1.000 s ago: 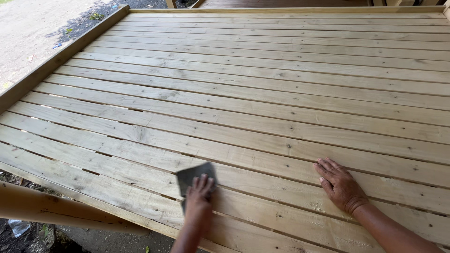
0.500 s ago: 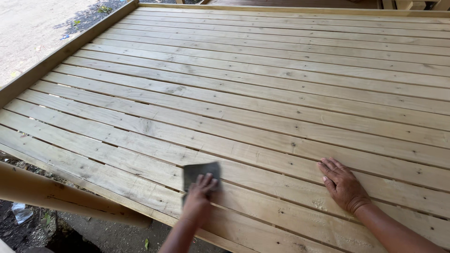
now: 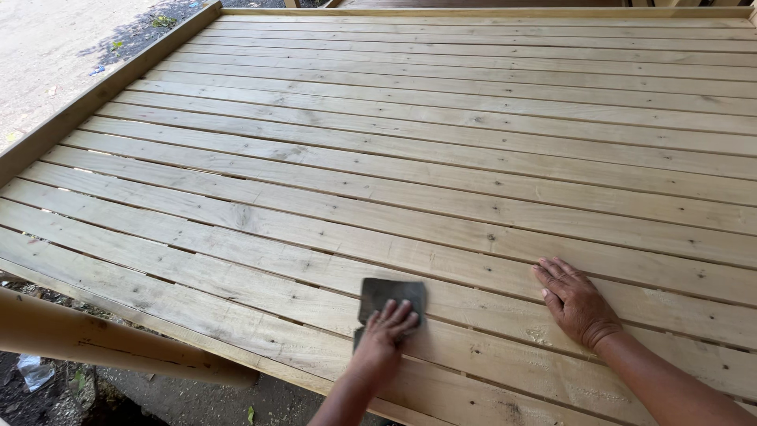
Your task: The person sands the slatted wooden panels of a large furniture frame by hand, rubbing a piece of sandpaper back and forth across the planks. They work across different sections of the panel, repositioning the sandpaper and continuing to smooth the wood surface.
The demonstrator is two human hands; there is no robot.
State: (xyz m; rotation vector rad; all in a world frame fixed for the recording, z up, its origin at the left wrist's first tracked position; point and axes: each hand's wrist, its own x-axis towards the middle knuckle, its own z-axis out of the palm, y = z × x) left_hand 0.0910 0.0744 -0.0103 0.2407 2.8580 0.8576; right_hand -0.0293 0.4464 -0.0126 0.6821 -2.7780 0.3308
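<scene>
A large platform of pale wooden slats (image 3: 441,150) fills the view. My left hand (image 3: 384,335) presses a dark grey sheet of sandpaper (image 3: 390,296) flat onto a slat near the front edge, fingers spread over its lower part. My right hand (image 3: 576,300) lies flat, palm down, on the slats to the right of it, holding nothing. Both forearms come in from the bottom of the view.
A raised wooden border (image 3: 95,95) runs along the platform's left side, with a gravel ground (image 3: 55,47) beyond it. A round wooden post (image 3: 102,343) lies below the front edge at the lower left, over dirt and litter.
My left hand and the sandpaper have slid a little to the right along the slat. My right hand stays flat in place.
</scene>
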